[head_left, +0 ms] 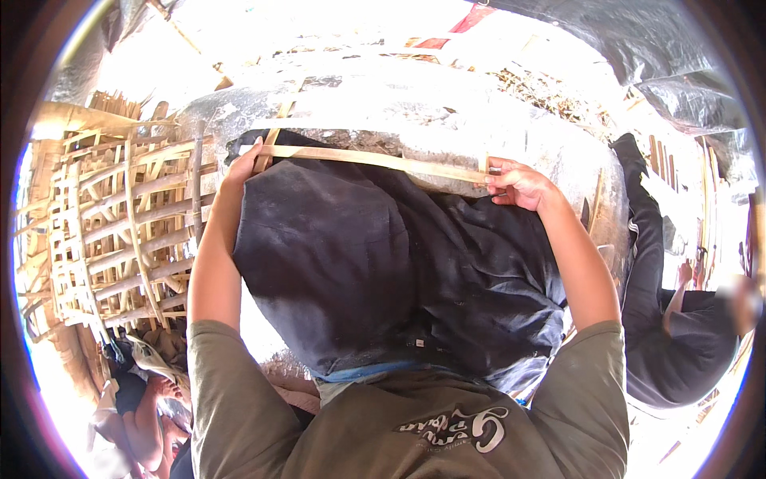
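Observation:
A long, flat, pale bamboo strip (375, 158) stretches across above my knees, sloping slightly down to the right. My left hand (244, 165) is closed at its left end, where a second bamboo strip (279, 120) crosses it and runs away from me. Most of the left fingers are hidden behind the strips. At the other end, my right hand (523, 185) pinches the strip between thumb and fingers, with the remaining fingers curled. Dark trousers (327, 239) cover my bent legs below the strip.
A woven bamboo lattice (136, 223) stands at the left. One person (148, 423) sits at lower left, another (678, 343) at right in dark clothes. Grey plastic sheeting (550, 120) lies beyond my knees, with dry scraps (542, 92) past it. Dark sheeting (630, 40) hangs at upper right.

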`<move>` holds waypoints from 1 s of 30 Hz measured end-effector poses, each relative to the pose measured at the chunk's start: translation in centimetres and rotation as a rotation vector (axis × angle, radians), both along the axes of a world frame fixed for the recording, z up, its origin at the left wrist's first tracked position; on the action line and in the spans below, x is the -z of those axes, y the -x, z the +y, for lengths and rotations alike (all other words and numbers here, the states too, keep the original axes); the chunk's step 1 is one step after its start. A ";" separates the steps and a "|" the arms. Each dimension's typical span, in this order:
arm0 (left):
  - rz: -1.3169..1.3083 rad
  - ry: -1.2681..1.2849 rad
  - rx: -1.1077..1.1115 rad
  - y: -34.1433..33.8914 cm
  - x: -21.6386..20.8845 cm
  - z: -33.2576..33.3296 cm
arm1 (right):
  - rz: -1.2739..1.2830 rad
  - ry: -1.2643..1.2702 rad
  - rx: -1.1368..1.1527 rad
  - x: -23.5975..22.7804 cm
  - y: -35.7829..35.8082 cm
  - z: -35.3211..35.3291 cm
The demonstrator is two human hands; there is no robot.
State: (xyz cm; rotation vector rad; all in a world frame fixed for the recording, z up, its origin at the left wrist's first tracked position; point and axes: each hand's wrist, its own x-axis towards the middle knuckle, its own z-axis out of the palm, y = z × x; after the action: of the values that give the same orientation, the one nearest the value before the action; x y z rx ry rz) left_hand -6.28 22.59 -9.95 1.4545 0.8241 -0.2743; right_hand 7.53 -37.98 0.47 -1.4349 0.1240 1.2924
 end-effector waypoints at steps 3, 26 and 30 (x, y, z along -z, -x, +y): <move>0.048 -0.039 -0.039 -0.3 -1.2 -0.8 | -0.019 0.010 -0.030 0.2 -0.1 -0.1; 0.291 -0.652 0.203 -1.1 -6.0 -2.5 | -0.079 0.114 0.051 -1.3 0.5 0.5; 0.350 -0.703 0.212 -1.2 -7.6 -4.5 | -0.086 0.126 0.057 -1.0 0.3 0.0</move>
State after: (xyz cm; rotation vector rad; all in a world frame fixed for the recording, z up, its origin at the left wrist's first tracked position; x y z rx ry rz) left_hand -5.13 18.07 -2.32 2.1997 1.1143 -0.4347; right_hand 7.24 -37.93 1.48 -1.5809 0.1910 1.1922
